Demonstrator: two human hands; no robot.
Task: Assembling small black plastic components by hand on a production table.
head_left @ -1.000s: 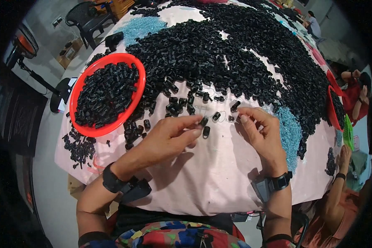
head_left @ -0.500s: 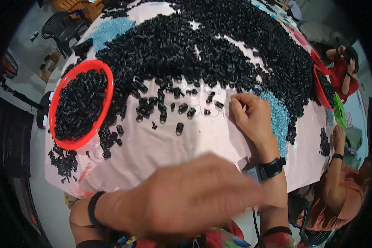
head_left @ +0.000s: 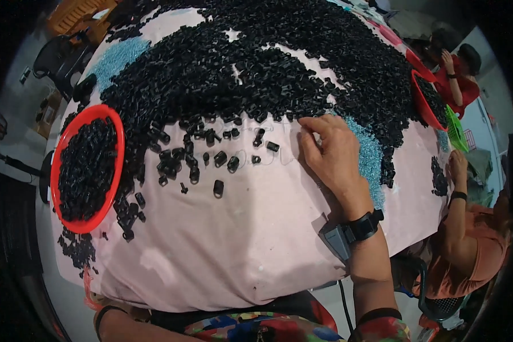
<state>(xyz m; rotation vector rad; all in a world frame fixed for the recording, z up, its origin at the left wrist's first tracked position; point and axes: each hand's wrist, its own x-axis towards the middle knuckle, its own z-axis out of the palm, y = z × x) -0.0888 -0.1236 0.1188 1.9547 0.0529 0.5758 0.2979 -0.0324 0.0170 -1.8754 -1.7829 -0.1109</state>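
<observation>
Head view. The right hand [head_left: 333, 149] is poised at the pink-covered bench [head_left: 256, 228], fingers bent; whether it pinches anything cannot be told. The left hand is out of frame. A short black cylinder [head_left: 272, 146] lies just left of the right hand, the nearer one, its long axis roughly left-to-right; black parts [head_left: 211, 80] heap beyond.

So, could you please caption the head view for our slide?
Right hand near blue pieces and heaped black parts on pink cloth, red basin at left.
</observation>
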